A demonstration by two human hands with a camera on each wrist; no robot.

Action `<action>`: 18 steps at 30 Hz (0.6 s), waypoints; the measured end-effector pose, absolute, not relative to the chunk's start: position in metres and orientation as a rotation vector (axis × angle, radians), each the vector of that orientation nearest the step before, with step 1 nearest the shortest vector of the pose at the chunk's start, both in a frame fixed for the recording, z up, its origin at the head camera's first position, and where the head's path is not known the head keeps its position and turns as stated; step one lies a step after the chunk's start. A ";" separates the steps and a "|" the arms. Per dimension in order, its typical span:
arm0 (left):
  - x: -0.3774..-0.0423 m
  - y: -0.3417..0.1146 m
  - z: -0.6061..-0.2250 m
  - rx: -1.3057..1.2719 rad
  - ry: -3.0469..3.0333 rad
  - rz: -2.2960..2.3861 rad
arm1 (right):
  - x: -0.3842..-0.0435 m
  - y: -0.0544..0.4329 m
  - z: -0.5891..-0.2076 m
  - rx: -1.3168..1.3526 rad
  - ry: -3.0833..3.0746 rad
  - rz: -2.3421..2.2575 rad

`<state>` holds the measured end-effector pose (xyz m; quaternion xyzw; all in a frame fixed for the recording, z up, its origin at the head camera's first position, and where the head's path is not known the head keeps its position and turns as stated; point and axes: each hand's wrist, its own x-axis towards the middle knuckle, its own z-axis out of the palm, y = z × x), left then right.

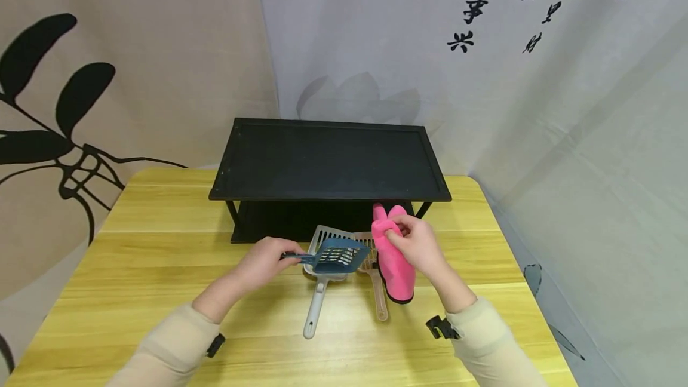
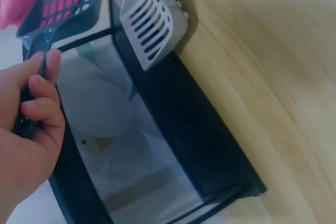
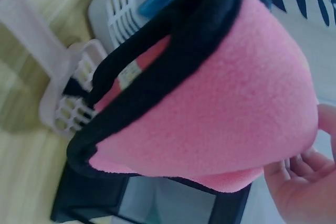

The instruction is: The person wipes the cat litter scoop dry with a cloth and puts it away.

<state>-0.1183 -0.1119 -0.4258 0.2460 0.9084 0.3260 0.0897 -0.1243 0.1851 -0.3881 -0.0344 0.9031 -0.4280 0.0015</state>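
Note:
My left hand (image 1: 269,263) grips the handle of a dark blue slotted litter scoop (image 1: 344,263), raised above the table in front of the rack. With its thumb and fingers, my right hand (image 1: 418,245) pinches a pink fleece mitt (image 1: 398,273) with black trim. The mitt hangs with its opening downward, and the right wrist view looks partly into it. Below the blue scoop lies a light grey litter scoop (image 1: 315,309), its slotted head at the rack's front edge. A beige-pink litter scoop (image 1: 379,302) lies beside it, its head partly hidden by the mitt.
A black two-tier rack (image 1: 333,163) stands at the back of the wooden table (image 1: 161,255); its lower shelf (image 1: 285,220) sits close to the tabletop. Behind it hangs a pale curtain (image 1: 349,34) with black leaf and character prints.

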 end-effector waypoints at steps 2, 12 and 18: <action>-0.118 -0.108 -0.424 0.797 2.753 0.877 | -0.124 0.176 -0.386 -0.162 2.834 -1.305; -0.117 -0.093 -0.426 1.054 2.865 0.759 | -0.124 0.146 -0.396 -0.457 2.775 -1.039; -0.116 -0.098 -0.428 0.971 2.822 0.863 | -0.125 0.152 -0.397 -0.441 2.818 -0.978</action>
